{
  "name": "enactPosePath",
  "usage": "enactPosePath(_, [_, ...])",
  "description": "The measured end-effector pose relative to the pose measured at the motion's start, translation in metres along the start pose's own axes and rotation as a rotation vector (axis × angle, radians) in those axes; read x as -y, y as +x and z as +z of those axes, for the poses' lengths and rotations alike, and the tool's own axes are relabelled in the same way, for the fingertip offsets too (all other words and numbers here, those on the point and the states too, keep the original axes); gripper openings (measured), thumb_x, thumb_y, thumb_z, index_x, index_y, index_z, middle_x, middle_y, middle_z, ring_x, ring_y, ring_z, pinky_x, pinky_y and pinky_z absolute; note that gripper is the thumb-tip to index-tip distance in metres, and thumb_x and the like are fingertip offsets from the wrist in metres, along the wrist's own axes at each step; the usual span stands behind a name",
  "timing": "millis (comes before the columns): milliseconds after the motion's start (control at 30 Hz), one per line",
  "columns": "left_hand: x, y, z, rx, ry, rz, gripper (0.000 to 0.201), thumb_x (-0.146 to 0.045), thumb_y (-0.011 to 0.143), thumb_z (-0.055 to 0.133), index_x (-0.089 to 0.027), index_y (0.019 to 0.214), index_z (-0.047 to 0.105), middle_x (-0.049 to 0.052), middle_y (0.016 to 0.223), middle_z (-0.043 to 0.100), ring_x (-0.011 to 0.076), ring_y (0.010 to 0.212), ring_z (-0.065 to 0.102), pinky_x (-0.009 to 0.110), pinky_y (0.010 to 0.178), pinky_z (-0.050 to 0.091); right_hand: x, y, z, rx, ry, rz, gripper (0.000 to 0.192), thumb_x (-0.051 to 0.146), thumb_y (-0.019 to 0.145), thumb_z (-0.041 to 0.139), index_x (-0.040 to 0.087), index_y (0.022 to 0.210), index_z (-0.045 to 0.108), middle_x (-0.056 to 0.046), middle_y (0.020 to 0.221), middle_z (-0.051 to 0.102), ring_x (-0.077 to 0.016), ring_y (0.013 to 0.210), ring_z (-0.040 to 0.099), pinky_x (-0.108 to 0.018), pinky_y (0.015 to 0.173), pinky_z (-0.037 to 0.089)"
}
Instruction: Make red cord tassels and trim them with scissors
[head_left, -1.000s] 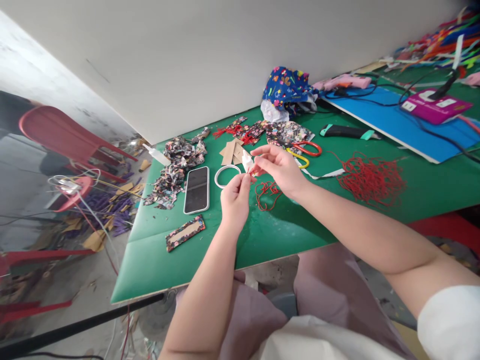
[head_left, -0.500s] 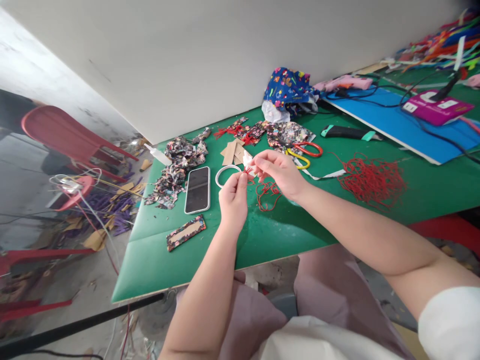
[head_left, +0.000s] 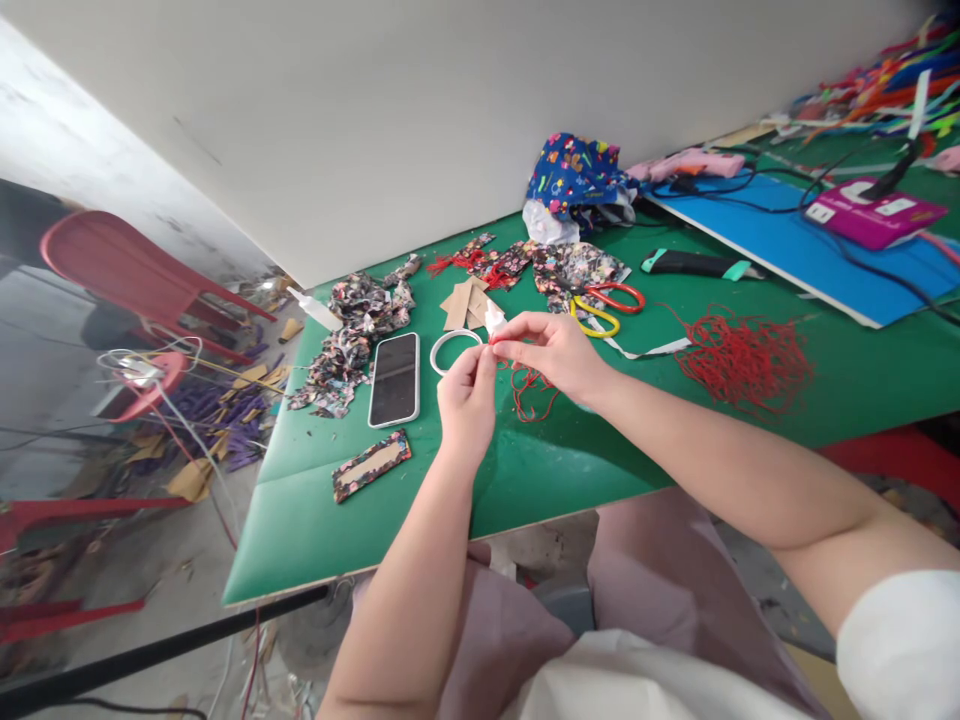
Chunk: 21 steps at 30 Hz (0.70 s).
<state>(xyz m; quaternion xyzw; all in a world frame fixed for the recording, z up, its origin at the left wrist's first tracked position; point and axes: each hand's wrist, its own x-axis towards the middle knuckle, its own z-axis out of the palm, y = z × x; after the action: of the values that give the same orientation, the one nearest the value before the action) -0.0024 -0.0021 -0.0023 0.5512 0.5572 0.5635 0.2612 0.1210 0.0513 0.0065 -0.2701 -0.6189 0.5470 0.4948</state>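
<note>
- Logging hands at frame centre: my left hand and right hand meet fingertip to fingertip above the green table.
- Left fingers together, pinched on a red cord end; right fingers pinched on same cord from the other side.
- Cord trails down to a loose red tangle on the table, just below right hand.
- White ring just left of the hands; phone further left, face up.
- Fabric scraps upper left of phone; fabric-edged card strip lower left.
- Scissors above right hand; big red cord pile centre right.
</note>
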Motion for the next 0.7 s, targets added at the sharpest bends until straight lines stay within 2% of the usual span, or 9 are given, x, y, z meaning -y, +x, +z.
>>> enactPosePath(333, [-0.0043,0.0015,0.0008,0.004,-0.002,-0.011,0.033,-0.045,0.084,0.047,-0.018,0.075,0.063,-0.004,0.049,0.044,0.0088,0.048,0.04,0.022,0.047,0.031,0.0032,-0.002,0.0003,0.026,0.099,0.069,0.018,0.033,0.077,0.06,0.017,0.078,0.068,-0.001,0.072,0.067,-0.0103,0.069,0.061,-0.021,0.058,0.048])
enactPosePath(433, [-0.0029,0.002,0.001,0.005,-0.039,-0.026,0.032,-0.045,0.083,0.048,-0.018,0.073,0.062,-0.005,0.047,0.04,0.0076,0.045,0.035,0.022,0.044,0.028,0.0031,-0.0015,0.0002,0.022,0.151,0.098,0.017,0.033,0.078,0.06,0.017,0.078,0.067,-0.001,0.072,0.066,-0.01,0.069,0.061,-0.02,0.057,0.048])
enactPosePath(533, [-0.0024,0.0013,0.0009,0.01,-0.097,-0.054,0.03,-0.045,0.083,0.05,-0.018,0.073,0.062,-0.006,0.045,0.034,0.006,0.04,0.028,0.022,0.04,0.022,0.0017,-0.0001,-0.0002,0.029,0.266,0.146,0.025,0.039,0.079,0.057,0.017,0.075,0.067,-0.001,0.07,0.064,-0.01,0.067,0.06,-0.02,0.054,0.049])
enactPosePath(600, [-0.003,0.0005,0.0007,0.037,-0.146,-0.075,0.03,-0.045,0.083,0.051,-0.018,0.074,0.062,-0.007,0.043,0.03,0.0054,0.038,0.025,0.022,0.038,0.019,-0.0001,0.001,-0.0005,0.035,0.334,0.192,0.028,0.042,0.079,0.057,0.016,0.074,0.067,-0.001,0.068,0.063,-0.0095,0.064,0.059,-0.02,0.051,0.049])
enactPosePath(700, [-0.0048,-0.0005,0.0007,0.101,-0.22,-0.11,0.03,-0.045,0.082,0.052,-0.018,0.073,0.062,-0.008,0.042,0.026,0.0049,0.036,0.022,0.021,0.037,0.015,-0.0033,0.002,-0.0003,0.036,0.356,0.222,0.022,0.039,0.075,0.063,0.017,0.075,0.066,0.0,0.068,0.062,-0.0074,0.06,0.057,-0.019,0.051,0.049])
